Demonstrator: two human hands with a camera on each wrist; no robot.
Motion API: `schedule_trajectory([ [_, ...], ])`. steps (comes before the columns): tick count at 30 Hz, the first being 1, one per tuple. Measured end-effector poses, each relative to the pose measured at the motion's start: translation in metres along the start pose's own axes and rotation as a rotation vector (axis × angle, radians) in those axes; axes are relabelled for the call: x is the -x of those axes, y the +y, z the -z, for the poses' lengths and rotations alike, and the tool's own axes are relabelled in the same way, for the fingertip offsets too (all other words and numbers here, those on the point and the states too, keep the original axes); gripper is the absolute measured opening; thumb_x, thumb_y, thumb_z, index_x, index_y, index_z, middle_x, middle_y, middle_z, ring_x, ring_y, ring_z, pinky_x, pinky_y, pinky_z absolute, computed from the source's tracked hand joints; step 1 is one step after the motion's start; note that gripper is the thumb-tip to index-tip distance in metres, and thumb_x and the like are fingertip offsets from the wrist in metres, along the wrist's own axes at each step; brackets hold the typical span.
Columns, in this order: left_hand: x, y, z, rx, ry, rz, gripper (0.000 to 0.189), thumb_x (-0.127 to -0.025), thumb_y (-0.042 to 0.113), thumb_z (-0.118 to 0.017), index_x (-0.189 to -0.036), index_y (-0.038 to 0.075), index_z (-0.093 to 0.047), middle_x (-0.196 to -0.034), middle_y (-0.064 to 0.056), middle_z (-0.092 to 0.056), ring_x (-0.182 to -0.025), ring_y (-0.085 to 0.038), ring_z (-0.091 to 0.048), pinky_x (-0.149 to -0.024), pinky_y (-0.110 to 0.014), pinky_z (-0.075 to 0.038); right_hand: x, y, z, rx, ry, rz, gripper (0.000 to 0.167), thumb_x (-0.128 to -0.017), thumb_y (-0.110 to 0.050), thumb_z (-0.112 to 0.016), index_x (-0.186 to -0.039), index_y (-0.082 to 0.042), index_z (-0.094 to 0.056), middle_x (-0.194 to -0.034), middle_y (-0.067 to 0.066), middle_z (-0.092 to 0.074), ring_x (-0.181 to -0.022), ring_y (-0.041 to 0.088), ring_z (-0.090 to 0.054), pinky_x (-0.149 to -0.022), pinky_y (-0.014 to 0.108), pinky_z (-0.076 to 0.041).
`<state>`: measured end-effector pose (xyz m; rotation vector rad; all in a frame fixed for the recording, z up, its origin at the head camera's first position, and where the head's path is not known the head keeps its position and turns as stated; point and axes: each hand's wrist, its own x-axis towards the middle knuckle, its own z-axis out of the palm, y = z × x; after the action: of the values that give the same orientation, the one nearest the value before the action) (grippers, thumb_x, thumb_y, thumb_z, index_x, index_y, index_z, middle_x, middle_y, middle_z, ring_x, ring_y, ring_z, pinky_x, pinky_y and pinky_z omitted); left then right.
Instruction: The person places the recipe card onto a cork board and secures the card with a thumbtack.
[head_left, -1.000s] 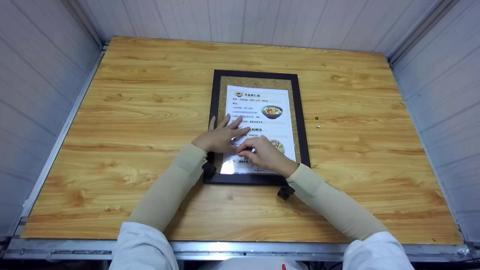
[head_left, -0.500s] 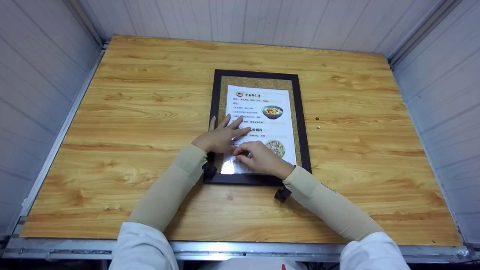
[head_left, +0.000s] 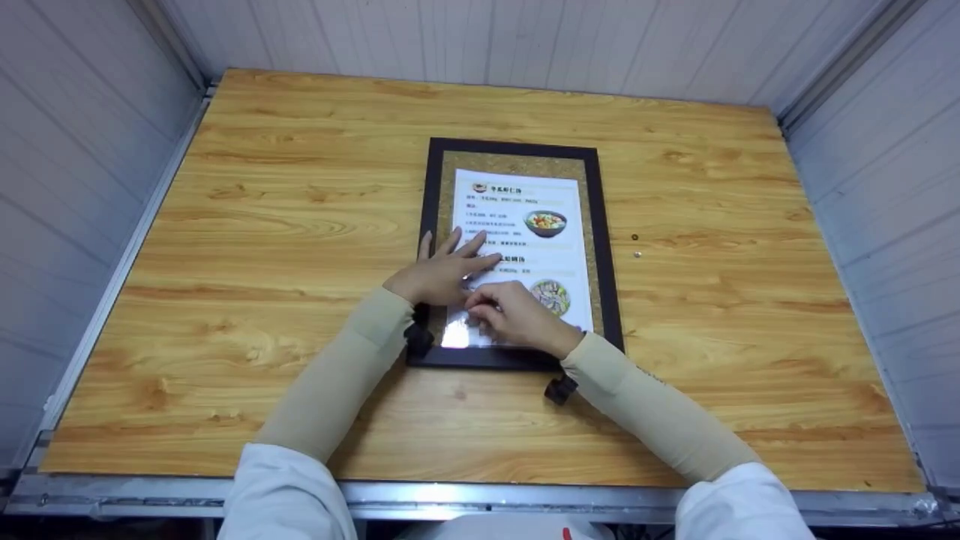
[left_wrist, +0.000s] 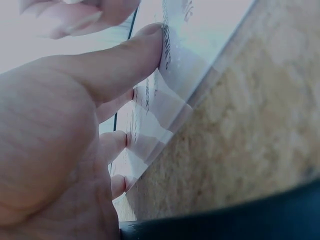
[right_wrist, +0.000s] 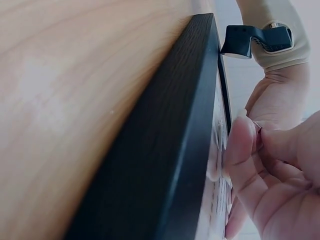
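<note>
A white printed sheet (head_left: 555, 259) with food pictures lies on the corkboard (head_left: 517, 163), inside its black frame (head_left: 433, 187). My left hand (head_left: 439, 279) rests across the sheet's left side with its fingers spread; in the left wrist view, its thumb (left_wrist: 125, 57) presses on the glossy sheet near the edge. Just beside that thumb, my right hand (head_left: 521, 315) has thumb and fingertips brought together low over the sheet. The right wrist view shows a thin, pin-like piece (right_wrist: 257, 124) pinched there, mostly hidden by the fingers.
Right of the frame, a small dark ring-like piece (head_left: 634, 237) and a small shiny piece (head_left: 637, 254) lie on the wooden table (head_left: 300, 187). Pale panel walls (head_left: 517, 45) stand behind and at both sides.
My right hand has shifted slightly left and its wrist has dropped towards me, uncovering more of the lower food picture. The left hand and the sheet have stayed put.
</note>
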<state>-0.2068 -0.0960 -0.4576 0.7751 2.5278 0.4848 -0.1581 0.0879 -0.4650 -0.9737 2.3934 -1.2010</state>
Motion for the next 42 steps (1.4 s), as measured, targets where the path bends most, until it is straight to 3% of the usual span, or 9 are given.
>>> schedule_trajectory([
  [14, 0.000, 0.001, 0.001, -0.005, 0.004, 0.001, 0.069, -0.096, 0.042, -0.060, -0.157, 0.032, -0.029, -0.166, -0.001, -0.001, -0.148, -0.036, 0.011, -0.110, -0.062, 0.017, -0.004, 0.001, -0.009, 0.130, 0.025, 0.023, 0.011, -0.094, -0.005, -0.067, -0.094, 0.000, -0.076, -0.093, 0.009, -0.074, -0.092, 0.021, -0.068, -0.087, 0.031, -0.052],
  [20, 0.000, 0.001, 0.002, -0.009, 0.008, 0.008, 0.063, -0.099, 0.039, -0.056, -0.156, 0.034, -0.030, -0.166, 0.000, -0.003, -0.149, -0.036, 0.009, -0.110, -0.063, 0.016, -0.004, -0.002, -0.015, 0.252, 0.026, 0.041, 0.011, -0.094, -0.008, -0.068, -0.093, -0.001, -0.077, -0.095, 0.009, -0.074, -0.100, 0.025, -0.067, -0.094, 0.036, -0.049],
  [24, -0.001, 0.001, 0.004, -0.040, 0.027, 0.019, 0.067, -0.098, 0.044, -0.058, -0.157, 0.030, -0.029, -0.166, 0.000, -0.006, -0.150, -0.036, 0.004, -0.112, -0.063, 0.011, -0.003, -0.004, -0.017, 0.314, 0.030, 0.066, 0.011, -0.094, -0.010, -0.067, -0.093, -0.003, -0.076, -0.100, 0.009, -0.073, -0.104, 0.026, -0.065, -0.095, 0.038, -0.048],
  [30, -0.005, -0.010, 0.008, -0.084, -0.003, 0.053, 0.090, -0.090, 0.062, -0.060, -0.160, 0.029, -0.015, -0.165, -0.003, 0.006, -0.147, -0.037, 0.017, -0.108, -0.069, 0.011, -0.002, -0.004, -0.020, 0.348, 0.037, 0.087, 0.011, -0.095, -0.011, -0.067, -0.092, -0.005, -0.076, -0.098, 0.006, -0.072, -0.100, 0.024, -0.066, -0.091, 0.039, -0.050],
  [35, -0.007, -0.016, 0.007, -0.043, -0.056, 0.050, 0.097, -0.088, 0.061, -0.063, -0.161, 0.030, -0.006, -0.164, -0.001, 0.016, -0.144, -0.033, 0.027, -0.105, -0.074, 0.010, -0.002, -0.006, -0.019, 0.369, 0.005, 0.065, 0.011, -0.095, -0.010, -0.067, -0.093, -0.006, -0.076, -0.095, 0.005, -0.072, -0.096, 0.024, -0.066, -0.089, 0.039, -0.050],
  [42, -0.007, -0.016, 0.007, -0.017, -0.055, 0.045, 0.094, -0.090, 0.058, -0.062, -0.161, 0.029, -0.007, -0.164, -0.002, 0.016, -0.143, -0.033, 0.029, -0.105, -0.073, 0.013, -0.003, -0.012, -0.017, 0.385, -0.027, 0.059, 0.009, -0.093, -0.007, -0.068, -0.092, -0.005, -0.077, -0.092, 0.005, -0.072, -0.091, 0.024, -0.067, -0.085, 0.038, -0.052],
])
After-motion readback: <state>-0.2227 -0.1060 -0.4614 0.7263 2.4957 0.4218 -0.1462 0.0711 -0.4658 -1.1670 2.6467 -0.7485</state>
